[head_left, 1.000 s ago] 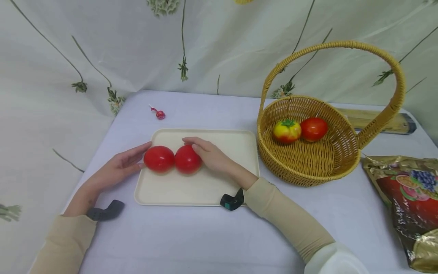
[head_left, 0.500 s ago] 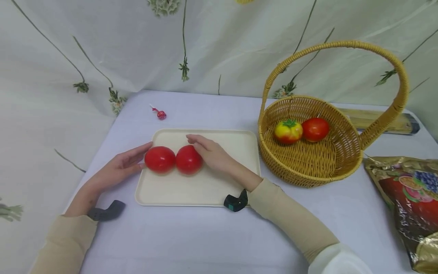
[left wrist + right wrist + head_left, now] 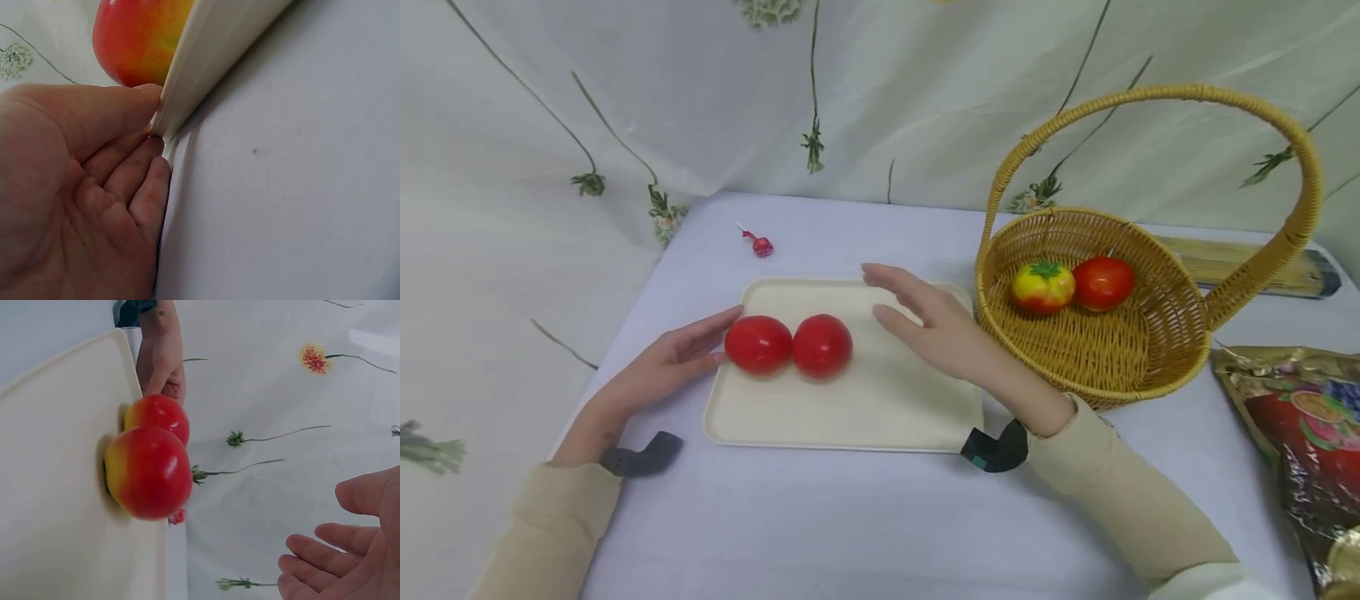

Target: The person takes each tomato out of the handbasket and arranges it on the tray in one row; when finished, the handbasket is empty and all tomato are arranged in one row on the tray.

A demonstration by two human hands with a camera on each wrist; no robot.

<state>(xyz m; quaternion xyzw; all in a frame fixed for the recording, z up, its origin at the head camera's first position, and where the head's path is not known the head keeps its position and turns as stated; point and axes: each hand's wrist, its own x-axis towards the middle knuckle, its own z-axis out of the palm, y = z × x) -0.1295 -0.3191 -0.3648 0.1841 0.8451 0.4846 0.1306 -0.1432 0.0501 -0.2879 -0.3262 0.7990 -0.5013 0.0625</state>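
Two smooth fruits, red on top and yellow underneath, lie side by side on a cream tray point(image 3: 850, 417): an oval fruit point(image 3: 758, 344) at the left, a rounder fruit point(image 3: 822, 347) to its right. My left hand point(image 3: 662, 371) touches the tray's left rim beside the oval fruit, thumb and fingers apart along the edge. In the left wrist view, the thumb tip overlaps the rim and the other fingertips meet the tray's outer wall. My right hand point(image 3: 936, 325) hovers over the tray's right half, fingers spread and holding nothing, clear of the rounder fruit.
A wicker basket point(image 3: 1090, 358) with a tall handle stands right of the tray, holding a yellow-red tomato point(image 3: 1042, 287) and a red fruit point(image 3: 1103, 283). A lollipop point(image 3: 760, 245) lies behind the tray. Bamboo point(image 3: 1247, 268) and a foil bag point(image 3: 1307, 433) are at the right.
My right hand has let go of the rounder fruit and moved right, away from it. The left hand stays at the tray's rim. The view has shifted slightly.
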